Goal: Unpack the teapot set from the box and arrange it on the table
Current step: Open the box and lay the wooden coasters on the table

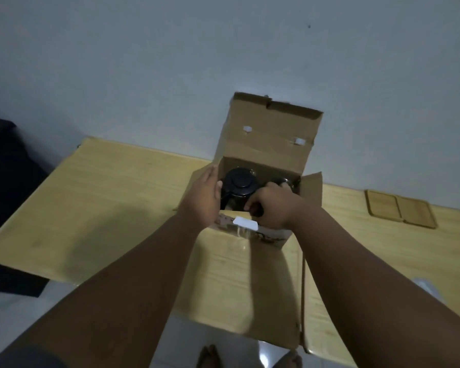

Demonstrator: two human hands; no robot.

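Teapot set (260, 185): inside the open box (266, 144) at frame centre; no dark piece of it stands on the table (104, 195) yet.
Left hand (202, 200): fingers straight, palm flat against the box's left side, gripping nothing; it seems to steady the box.
teapot (239, 183): upright in the left half of the box, dark lid on.
Right hand (274, 205): fingers clenched round a dark part at the pot's near side, probably its handle.
Dark round piece (285, 181): deeper in the box, right of the pot, half hidden; too dim to name.
Wooden trays (400, 212): two, side by side on the table at right, well apart from the box.
Progress: early. The box is opened and the lift looks about to begin; the pot, the other pieces and the arranging are all left.
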